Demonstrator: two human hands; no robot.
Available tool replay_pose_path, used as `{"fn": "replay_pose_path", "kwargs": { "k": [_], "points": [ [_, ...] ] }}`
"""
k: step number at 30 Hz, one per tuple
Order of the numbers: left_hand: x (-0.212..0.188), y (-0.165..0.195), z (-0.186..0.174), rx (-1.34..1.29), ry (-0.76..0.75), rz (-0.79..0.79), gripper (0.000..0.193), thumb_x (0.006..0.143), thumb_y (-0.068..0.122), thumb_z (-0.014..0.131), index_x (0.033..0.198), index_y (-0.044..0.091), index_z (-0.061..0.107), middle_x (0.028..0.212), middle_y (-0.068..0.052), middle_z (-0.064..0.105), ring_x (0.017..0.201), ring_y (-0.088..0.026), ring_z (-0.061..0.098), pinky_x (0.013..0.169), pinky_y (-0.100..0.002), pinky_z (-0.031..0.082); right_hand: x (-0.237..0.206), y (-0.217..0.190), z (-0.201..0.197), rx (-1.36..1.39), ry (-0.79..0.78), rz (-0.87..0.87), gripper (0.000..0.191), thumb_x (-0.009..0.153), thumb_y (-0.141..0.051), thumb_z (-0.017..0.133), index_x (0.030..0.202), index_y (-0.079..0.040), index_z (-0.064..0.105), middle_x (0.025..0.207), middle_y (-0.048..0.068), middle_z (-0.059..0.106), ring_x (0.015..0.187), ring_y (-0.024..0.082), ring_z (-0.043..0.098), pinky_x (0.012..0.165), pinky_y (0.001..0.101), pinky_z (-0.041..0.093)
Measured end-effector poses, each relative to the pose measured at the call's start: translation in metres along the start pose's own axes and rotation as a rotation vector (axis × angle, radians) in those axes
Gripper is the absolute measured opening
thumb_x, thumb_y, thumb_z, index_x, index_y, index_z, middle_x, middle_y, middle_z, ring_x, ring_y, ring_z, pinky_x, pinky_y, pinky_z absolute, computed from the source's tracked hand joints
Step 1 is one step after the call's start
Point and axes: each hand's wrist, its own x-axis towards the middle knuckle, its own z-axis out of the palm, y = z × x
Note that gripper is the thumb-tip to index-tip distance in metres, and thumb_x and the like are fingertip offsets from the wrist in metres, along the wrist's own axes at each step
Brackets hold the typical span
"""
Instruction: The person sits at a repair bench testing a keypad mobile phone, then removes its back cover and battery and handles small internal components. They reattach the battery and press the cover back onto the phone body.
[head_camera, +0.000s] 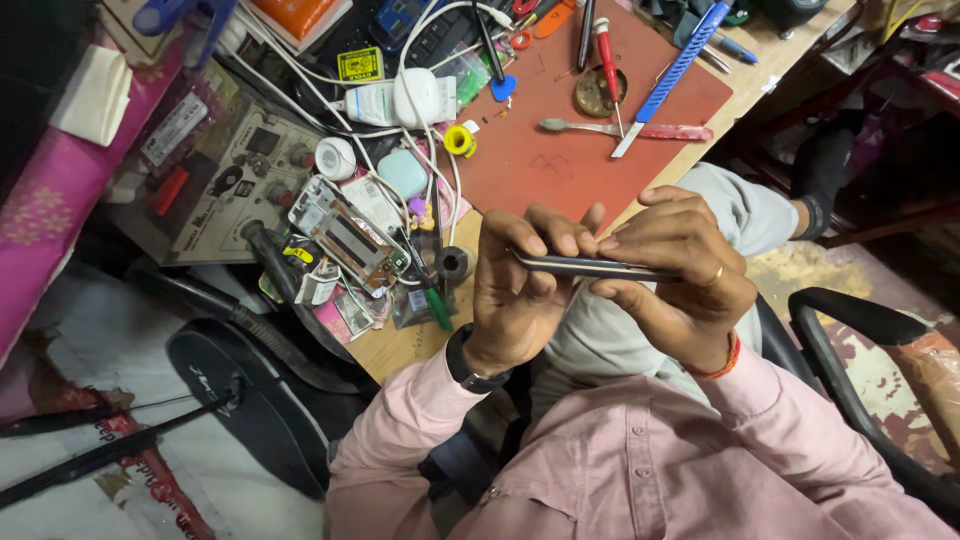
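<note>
A slim phone (590, 266) is held edge-on above the lap, off the bench (760, 70), clamped between left hand (515, 290) and right hand (680, 275). Its seam appears under inspection; prying would need careful fingertip pressure.

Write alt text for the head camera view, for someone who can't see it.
Seen from above, a person's left hand and right hand grip a thin, dark phone edge-on above their lap. Beyond it, a red mat on a cluttered workbench holds a toothbrush and a red-handled screwdriver.
</note>
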Motion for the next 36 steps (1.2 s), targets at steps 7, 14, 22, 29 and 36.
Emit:
{"fn": "replay_pose_path", "kwargs": {
  "k": [7,14,22,29,36],
  "points": [
    [0.0,0.0,-0.001,0.099,-0.037,0.027,0.027,0.103,0.005,0.072,0.119,0.014,0.051,0.113,-0.005,0.058,0.117,-0.018,0.062,0.133,-0.052,0.025,-0.004,0.001,0.004,0.07,0.045,0.001,0.033,0.085,-0.019,0.087,0.108,-0.003,0.071,0.105,0.01,0.071,0.098,0.022,0.068,0.099,0.0395,0.052],
    [-0.003,-0.006,-0.01,0.17,-0.047,0.07,0.028,0.1,-0.001,0.072,0.115,0.013,0.052,0.114,-0.005,0.06,0.113,-0.018,0.064,0.13,-0.052,0.031,-0.009,0.007,0.003,0.07,0.045,-0.007,0.03,0.085,-0.018,0.086,0.106,-0.003,0.07,0.104,0.009,0.072,0.098,0.022,0.068,0.1,0.0386,0.05],
    [-0.005,0.004,-0.004,0.393,-0.004,-0.074,0.041,0.109,0.008,0.065,0.144,0.005,0.044,0.147,-0.019,0.058,0.138,-0.025,0.058,0.125,-0.041,0.042,-0.025,0.01,0.008,0.539,0.187,0.436,0.021,0.098,-0.011,0.079,0.109,0.002,0.069,0.105,0.006,0.07,0.102,0.016,0.066,0.104,0.034,0.049],
    [0.003,0.012,0.005,0.502,-0.099,-0.101,0.072,0.101,0.008,0.075,0.159,0.011,0.03,0.156,-0.017,0.047,0.143,-0.024,0.05,0.122,-0.038,0.044,-0.02,0.011,-0.011,0.971,0.145,0.964,0.021,0.102,-0.011,0.07,0.113,0.006,0.067,0.106,0.011,0.071,0.097,0.017,0.066,0.09,0.0317,0.052],
    [0.003,-0.001,-0.003,0.579,0.026,0.111,0.038,0.099,0.012,0.077,0.128,0.009,0.052,0.135,-0.007,0.047,0.128,-0.02,0.058,0.119,-0.045,0.049,-0.012,-0.003,-0.01,0.207,-0.041,0.195,0.043,0.084,-0.012,0.075,0.118,0.006,0.057,0.118,0.016,0.057,0.114,0.029,0.058,0.101,0.0362,0.05]
  ]
}}
